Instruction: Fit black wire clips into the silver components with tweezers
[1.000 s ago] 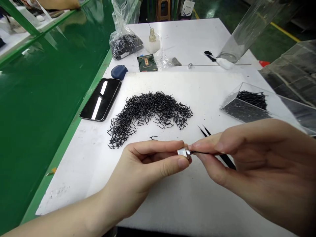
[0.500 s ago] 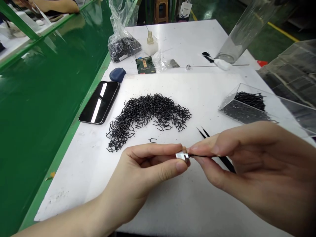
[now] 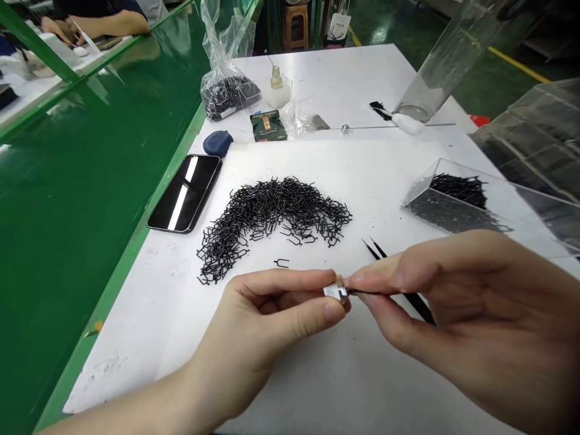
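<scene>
Thumb and fingers of my left hand [image 3: 258, 329] pinch a small silver metal block [image 3: 334, 292]. My right hand [image 3: 471, 314] pinches a thin dark rod-like piece [image 3: 365, 293] whose tip meets the block's right side; how deep it sits is hidden. Black tweezers [image 3: 419, 307] show behind the right fingers, their points apart; I cannot tell whether they lie on the table or rest in the hand. Beyond both hands, a curved heap of small black forked pieces [image 3: 272, 205] covers part of the white mat [image 3: 380, 181]. One forked piece [image 3: 281, 263] lies by itself near my left fingers.
A phone [image 3: 185, 193] and a dark blue rounded object [image 3: 218, 143] lie left. A clear tray [image 3: 512, 202] holds black pieces at right. Behind are a plastic bag [image 3: 229, 90], a bottle [image 3: 276, 81], a green packet [image 3: 268, 125] and a tall clear cylinder [image 3: 435, 78]. Another person's arm [image 3: 113, 25] rests far left.
The whole scene sits slightly lower in view. Both hands keep their pinch, the block and dark piece still meeting between them.
</scene>
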A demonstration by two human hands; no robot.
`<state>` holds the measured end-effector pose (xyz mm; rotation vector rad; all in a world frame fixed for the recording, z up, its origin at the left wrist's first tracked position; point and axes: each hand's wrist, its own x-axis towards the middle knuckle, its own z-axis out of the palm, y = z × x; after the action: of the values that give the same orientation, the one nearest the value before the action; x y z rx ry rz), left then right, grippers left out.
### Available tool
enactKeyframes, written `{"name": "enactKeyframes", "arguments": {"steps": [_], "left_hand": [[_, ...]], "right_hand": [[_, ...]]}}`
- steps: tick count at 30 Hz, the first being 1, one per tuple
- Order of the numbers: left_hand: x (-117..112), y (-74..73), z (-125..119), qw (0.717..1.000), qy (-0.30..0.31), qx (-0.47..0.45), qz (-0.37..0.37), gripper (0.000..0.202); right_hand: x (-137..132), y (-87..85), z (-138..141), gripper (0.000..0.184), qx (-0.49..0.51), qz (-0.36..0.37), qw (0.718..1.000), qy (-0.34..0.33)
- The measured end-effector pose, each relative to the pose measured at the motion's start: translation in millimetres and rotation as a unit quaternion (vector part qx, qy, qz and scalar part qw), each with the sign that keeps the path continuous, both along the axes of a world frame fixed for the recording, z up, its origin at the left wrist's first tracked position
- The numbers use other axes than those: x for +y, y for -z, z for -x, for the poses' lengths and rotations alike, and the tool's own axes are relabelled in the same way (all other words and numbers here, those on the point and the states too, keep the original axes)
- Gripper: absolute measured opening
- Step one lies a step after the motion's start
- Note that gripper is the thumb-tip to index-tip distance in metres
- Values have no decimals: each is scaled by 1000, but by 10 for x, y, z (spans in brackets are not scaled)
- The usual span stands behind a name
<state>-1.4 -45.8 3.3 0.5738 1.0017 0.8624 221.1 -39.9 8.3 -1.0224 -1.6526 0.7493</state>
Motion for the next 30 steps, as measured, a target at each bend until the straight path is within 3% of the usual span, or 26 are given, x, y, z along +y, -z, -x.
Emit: {"name": "enactKeyframes", "arguments": {"steps": [18, 30], "left_hand": [[-3, -25, -15, 1000, 4, -1, -7, 33], [-23, -40, -27, 999, 3, 19, -48, 31]], "right_hand": [[-70, 75, -78, 31, -58, -4, 998, 7], [-4, -28, -47, 29, -40, 10, 999, -28]]}}
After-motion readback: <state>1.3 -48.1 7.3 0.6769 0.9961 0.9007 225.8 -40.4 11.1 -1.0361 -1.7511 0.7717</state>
